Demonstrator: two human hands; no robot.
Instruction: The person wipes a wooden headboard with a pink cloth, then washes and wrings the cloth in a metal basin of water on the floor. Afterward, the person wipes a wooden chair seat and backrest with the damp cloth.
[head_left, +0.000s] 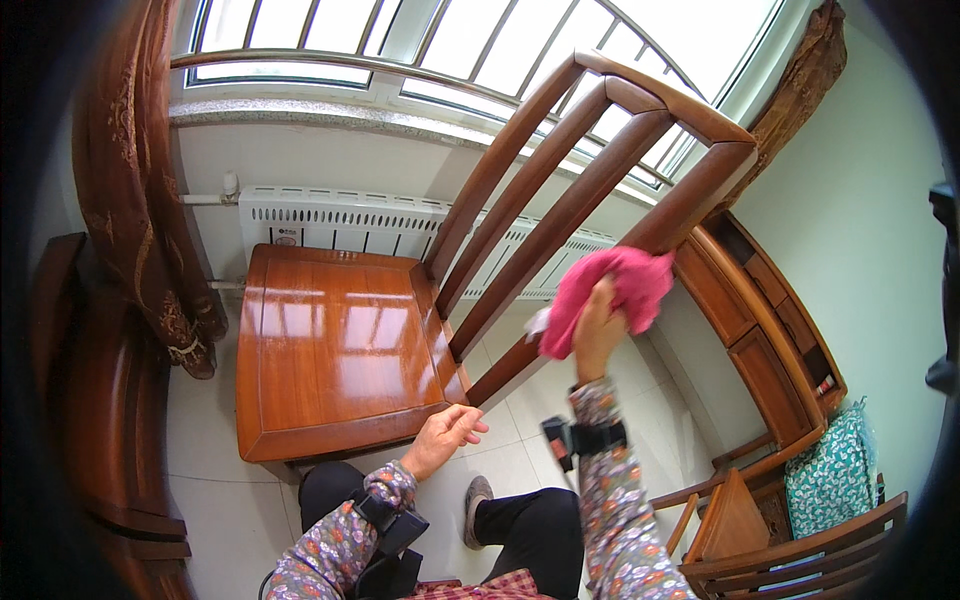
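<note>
A wooden chair with a glossy seat and a tall slatted backrest stands in front of me. My right hand grips a pink cloth and presses it around the backrest's outer post, the one nearest me. The cloth hides that stretch of the post. A small white bit shows at the cloth's left edge. My left hand is by the seat's near corner, where the backrest begins. Its fingers are loosely curled with nothing in them; whether it touches the seat edge, I cannot tell.
Behind the chair are a white radiator, a stone windowsill and a barred window. A brown curtain hangs at left above dark wooden furniture. On the right are a wooden cabinet, a green patterned cushion and another slatted chair.
</note>
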